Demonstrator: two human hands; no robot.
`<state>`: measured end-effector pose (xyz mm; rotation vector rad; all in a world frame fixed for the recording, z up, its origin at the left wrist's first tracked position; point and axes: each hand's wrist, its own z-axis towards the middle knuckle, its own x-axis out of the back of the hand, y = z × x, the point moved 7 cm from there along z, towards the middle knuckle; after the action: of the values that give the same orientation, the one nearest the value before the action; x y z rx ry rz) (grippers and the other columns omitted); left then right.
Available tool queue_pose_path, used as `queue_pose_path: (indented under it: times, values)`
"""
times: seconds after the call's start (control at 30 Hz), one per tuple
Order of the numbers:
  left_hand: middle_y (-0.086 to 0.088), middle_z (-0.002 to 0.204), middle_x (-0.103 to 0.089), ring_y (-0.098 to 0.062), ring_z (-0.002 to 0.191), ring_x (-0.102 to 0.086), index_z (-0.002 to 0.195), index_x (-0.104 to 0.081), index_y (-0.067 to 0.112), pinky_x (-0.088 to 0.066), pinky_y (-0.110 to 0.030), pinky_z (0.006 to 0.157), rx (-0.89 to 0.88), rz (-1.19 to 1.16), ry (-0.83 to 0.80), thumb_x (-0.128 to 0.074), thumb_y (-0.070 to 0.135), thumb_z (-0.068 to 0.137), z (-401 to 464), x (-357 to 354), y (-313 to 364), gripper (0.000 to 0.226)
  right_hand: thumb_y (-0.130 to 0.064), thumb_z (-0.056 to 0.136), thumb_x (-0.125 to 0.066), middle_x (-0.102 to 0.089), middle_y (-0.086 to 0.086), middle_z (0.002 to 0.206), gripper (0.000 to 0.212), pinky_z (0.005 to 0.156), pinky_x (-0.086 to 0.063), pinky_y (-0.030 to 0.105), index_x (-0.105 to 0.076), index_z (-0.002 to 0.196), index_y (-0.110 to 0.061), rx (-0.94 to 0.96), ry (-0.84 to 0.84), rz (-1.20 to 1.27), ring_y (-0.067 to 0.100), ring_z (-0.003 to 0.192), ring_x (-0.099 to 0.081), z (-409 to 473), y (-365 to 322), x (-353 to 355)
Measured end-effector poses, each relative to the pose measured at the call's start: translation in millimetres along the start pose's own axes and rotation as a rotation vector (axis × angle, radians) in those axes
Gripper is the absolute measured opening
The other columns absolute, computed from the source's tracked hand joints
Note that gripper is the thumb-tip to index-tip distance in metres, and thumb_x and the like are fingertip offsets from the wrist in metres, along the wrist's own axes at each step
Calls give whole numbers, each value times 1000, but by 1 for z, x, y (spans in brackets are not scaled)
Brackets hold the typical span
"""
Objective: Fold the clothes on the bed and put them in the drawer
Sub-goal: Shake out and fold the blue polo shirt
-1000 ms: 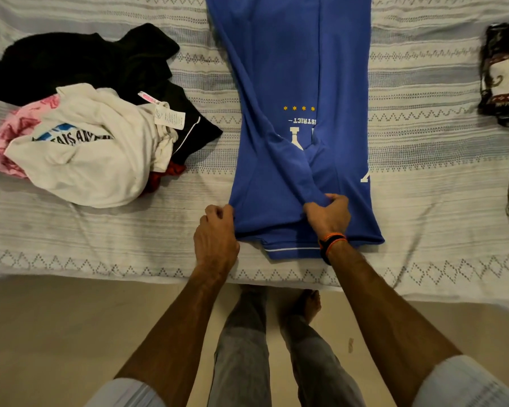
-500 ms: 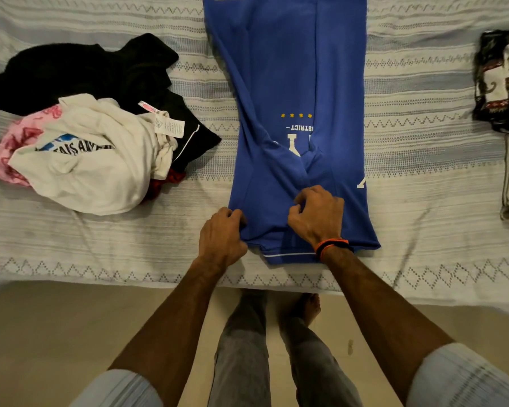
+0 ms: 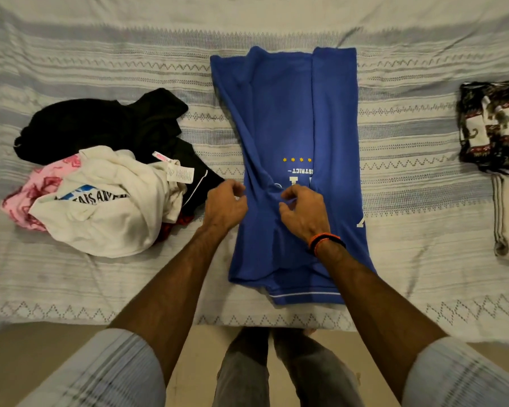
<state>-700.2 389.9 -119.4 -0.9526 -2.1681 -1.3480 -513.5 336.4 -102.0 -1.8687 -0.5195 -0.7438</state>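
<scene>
Striped bedspread [image 3: 409, 136] covers the bed; blue shirt [image 3: 288, 118] lies lengthwise at its centre w/ both sides folded in, prob so it narrows to drawer width. Left hand [image 3: 225, 205] sits at shirt's left edge, fingers curled, pinching fabric as far as I can tell. Right hand [image 3: 304, 214] is on shirt's middle, fingers curled, pinching a bunched ridge near the print. Vs 0.5 s ago both hands are farther up from the hem. Unfolded pile [image 3: 100, 186] waits left of shirt, patterned fabric [image 3: 491, 127] right of it
</scene>
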Motion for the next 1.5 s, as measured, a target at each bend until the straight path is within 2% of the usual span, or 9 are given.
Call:
queue_pose_path:
  times: [0.17, 0.3, 0.43, 0.63, 0.73, 0.87, 1.03, 1.17, 1.5]
  values:
    - [-2, 106, -70, -17, 100, -64, 108, -67, 15, -51, -29, 92, 12, -70, 75, -66, 22, 88, 48, 12, 30, 21, -18, 85, -69, -69, 2, 99, 15, 82, -56, 33, -66, 98, -11, -2, 41, 42, 16, 86, -64, 31, -5, -4]
    - [8, 83, -63, -19, 95, -65, 102, -65, 17, -54, -37, 92, 116, -138, 128, -70, 30, 86, 88, 3, 40, 21, -24, 86, -70, -66, 5, 108, 28, 89, -54, 38, -63, 109, -10, 8, -27, -2, 20, 97, -63, 60, -2, -21]
    - [-1, 97, -68, -23, 102, -64, 111, -65, 11, -53, -36, 94, 212, -136, 197, -75, 37, 81, 114, -3, 43, 41, -29, 86, -71, -66, 6, 109, 35, 89, -53, 39, -61, 114, -11, 13, -144, -7, 23, 100, -62, 80, 3, -36]
    - [-4, 80, -74, -28, 81, -71, 72, -72, 18, -60, -39, 79, 420, -315, 307, -73, 25, 58, 136, -7, 36, 16, -27, 89, -69, -68, 1, 96, 20, 82, -53, 34, -64, 103, -14, -17, -237, 38, 19, 90, -63, 92, 9, -44]
    - [7, 77, -69, -16, 82, -69, 89, -75, 20, -57, -29, 83, 201, -244, 328, -72, 16, 70, 132, -6, 72, 19, -21, 84, -70, -61, -9, 76, 12, 73, -52, 27, -60, 90, -18, -92, -180, 109, 12, 75, -60, 93, 19, -40]
    - [1, 108, -72, -8, 94, -65, 108, -74, 13, -47, -17, 88, -53, -48, 61, -70, 18, 86, 136, -43, 103, 22, -20, 82, -68, -61, -8, 74, 12, 75, -50, 26, -56, 86, -19, -224, -174, 97, 12, 75, -60, 88, 40, -37]
    - [1, 122, -67, -12, 111, -62, 110, -73, 12, -48, -22, 98, -24, -101, -6, -62, 3, 88, 146, -45, 87, 26, -30, 81, -73, -68, -4, 78, 20, 86, -55, 39, -54, 81, -26, -283, -238, 57, 20, 87, -65, 92, 51, -38]
    - [0, 108, -71, -15, 100, -68, 105, -73, 15, -56, -37, 92, 8, -203, -25, -69, 6, 85, 152, -33, 75, 22, -33, 81, -74, -67, -7, 82, 22, 81, -54, 34, -57, 91, -22, -251, -152, 66, 17, 86, -65, 104, 41, -24]
    - [-2, 95, -74, -17, 90, -71, 94, -73, 14, -58, -39, 87, 98, -278, 2, -71, 6, 79, 168, 11, 69, 17, -17, 83, -70, -65, -6, 82, 16, 84, -57, 40, -62, 97, -17, -213, -52, 225, 17, 82, -67, 144, 4, 5]
